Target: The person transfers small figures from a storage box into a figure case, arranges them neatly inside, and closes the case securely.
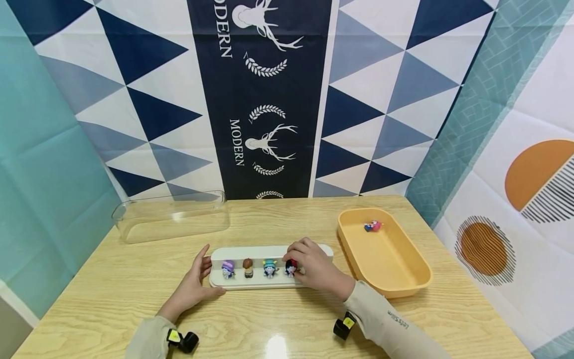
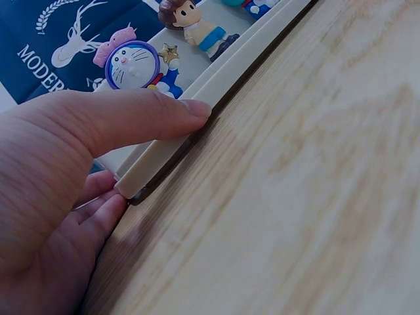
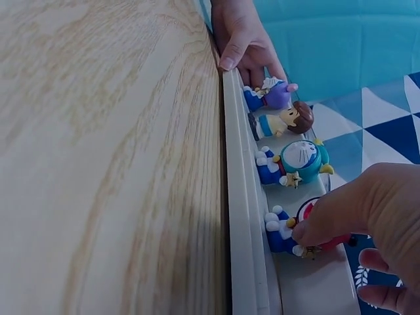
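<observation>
A long white display base (image 1: pixel 251 253) lies on the table with a row of small toy figurines standing on it. From the left come a purple-hooded figurine (image 1: pixel 227 269), a brown-haired figurine (image 1: pixel 248 269) and a teal-hooded figurine (image 1: pixel 269 269). My left hand (image 1: pixel 190 289) holds the base's left end, thumb along the front edge and fingers round the end. At the right end, my right hand (image 1: pixel 319 267) pinches a red-and-black-headed figurine (image 1: pixel 290 269) between thumb and fingers. Its feet are at the base's surface in the right wrist view; its head is partly hidden by the thumb.
A yellow-orange tray (image 1: pixel 423 285) stands to the right, with a small pink-and-blue figurine (image 1: pixel 373 226) near its far end. At the back left lies a long clear plastic cover (image 1: pixel 175 224). Patterned cloth hangs behind the wooden table (image 1: pixel 242 329).
</observation>
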Available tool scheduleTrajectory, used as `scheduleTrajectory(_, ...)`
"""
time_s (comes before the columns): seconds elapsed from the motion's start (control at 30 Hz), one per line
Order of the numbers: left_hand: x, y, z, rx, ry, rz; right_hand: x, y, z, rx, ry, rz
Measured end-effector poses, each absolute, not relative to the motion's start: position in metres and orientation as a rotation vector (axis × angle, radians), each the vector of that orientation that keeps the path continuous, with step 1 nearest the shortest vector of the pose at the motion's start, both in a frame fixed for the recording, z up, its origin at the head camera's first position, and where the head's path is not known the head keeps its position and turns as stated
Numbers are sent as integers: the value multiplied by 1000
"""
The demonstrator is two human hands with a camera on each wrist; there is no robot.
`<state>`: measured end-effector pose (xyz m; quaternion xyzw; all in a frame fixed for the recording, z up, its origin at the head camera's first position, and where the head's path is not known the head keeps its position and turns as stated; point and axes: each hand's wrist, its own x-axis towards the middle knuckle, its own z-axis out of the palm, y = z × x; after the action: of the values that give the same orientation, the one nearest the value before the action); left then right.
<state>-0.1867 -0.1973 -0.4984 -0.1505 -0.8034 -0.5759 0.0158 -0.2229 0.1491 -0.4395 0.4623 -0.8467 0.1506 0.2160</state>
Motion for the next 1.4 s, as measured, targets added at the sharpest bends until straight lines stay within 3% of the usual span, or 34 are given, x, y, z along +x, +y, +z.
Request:
scheduleTrajectory(0.83,-186,-196,-499,-450,-2522,-1786,-219,181,-397,1315,-2342,255)
scheduleTrajectory(1.4,-186,-195,-498,-442,-2517,-1794,-241,218,-366,1199,-2359,145)
